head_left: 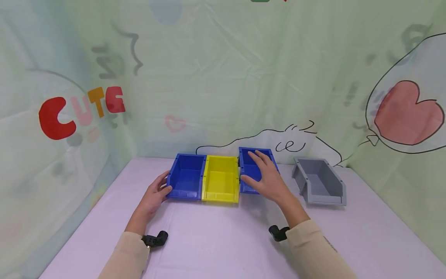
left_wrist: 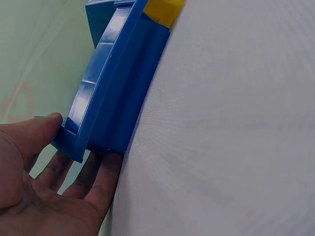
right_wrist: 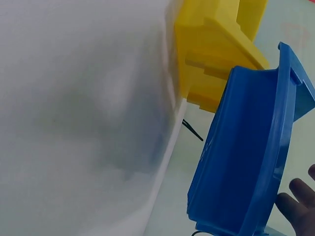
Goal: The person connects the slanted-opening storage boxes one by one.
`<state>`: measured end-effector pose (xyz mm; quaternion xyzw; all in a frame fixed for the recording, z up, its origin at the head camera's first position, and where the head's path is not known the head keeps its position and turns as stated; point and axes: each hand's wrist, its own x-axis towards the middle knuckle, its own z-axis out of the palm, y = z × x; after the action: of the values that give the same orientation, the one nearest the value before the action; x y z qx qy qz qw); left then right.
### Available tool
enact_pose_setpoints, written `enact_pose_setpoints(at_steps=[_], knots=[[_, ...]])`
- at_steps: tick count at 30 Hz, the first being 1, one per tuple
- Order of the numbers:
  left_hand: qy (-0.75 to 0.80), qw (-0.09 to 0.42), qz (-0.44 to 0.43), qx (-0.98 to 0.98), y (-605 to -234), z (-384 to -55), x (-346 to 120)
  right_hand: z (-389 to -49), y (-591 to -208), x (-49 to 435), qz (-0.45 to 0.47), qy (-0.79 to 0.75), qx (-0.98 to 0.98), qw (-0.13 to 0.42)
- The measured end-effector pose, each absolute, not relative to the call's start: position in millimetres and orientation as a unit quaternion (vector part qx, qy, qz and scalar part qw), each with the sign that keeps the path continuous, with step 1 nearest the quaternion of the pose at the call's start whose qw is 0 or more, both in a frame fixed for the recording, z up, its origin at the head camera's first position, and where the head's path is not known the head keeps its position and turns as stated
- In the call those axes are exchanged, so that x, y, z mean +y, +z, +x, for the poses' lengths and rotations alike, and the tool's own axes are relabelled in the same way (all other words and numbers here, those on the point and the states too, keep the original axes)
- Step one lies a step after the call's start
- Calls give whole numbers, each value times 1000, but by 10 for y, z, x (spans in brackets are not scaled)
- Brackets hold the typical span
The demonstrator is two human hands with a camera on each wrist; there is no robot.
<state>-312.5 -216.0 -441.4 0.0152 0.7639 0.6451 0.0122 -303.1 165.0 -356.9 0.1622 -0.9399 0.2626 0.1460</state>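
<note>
We have the right blue bin (right_wrist: 241, 157) directly under the right hand (head_left: 270, 180), near the far edge of the table. In the right wrist view its underside hangs clear of the tabletop, tilted, with a soft shadow below. The right hand's fingers are spread over the bin's opening, and the thumb reaches toward its left wall. One fingertip meets the rim, or lies just beside it. We cannot tell whether this hand grasps the bin or only rests on it.

Just left of the right hand we note the yellow bin (head_left: 221, 180), which sits lower than the right blue bin. The near side walls of these two overlap in our view; contact is unclear.

Farther left, the left blue bin (head_left: 188, 180) stands flush against the yellow one. The left hand (head_left: 153, 197) grasps it at the front outer corner: we see the thumb on the rim and the fingers against the side wall below. All three of these bins open upward, low fronts toward the person.

To the right of the right hand, well apart from the others, we record a gray bin (head_left: 320, 184) on the table (head_left: 205, 240), which has a pale cover.

Behind each hand, toward the person, we see a beige sleeve (head_left: 313, 244) and a black wrist camera (head_left: 278, 233). Beyond both hands hangs a pale green curtain (head_left: 226, 77). On it, a red letter C (head_left: 45, 118) lies up and left of the left hand; a balloon with a red heart (head_left: 407, 116), up and right of the right.
</note>
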Motion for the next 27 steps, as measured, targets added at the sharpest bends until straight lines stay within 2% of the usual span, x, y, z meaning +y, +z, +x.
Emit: enact_pose_setpoints(at_steps=[10, 27], knots=[[645, 15, 17, 764, -4454, -3131, -2173, -3050, -3645, 1525, 185, 254, -946, 81], [646, 15, 19, 763, -4437, -3145, -2164, -3041, -3742, 1499, 193, 242, -947, 88]])
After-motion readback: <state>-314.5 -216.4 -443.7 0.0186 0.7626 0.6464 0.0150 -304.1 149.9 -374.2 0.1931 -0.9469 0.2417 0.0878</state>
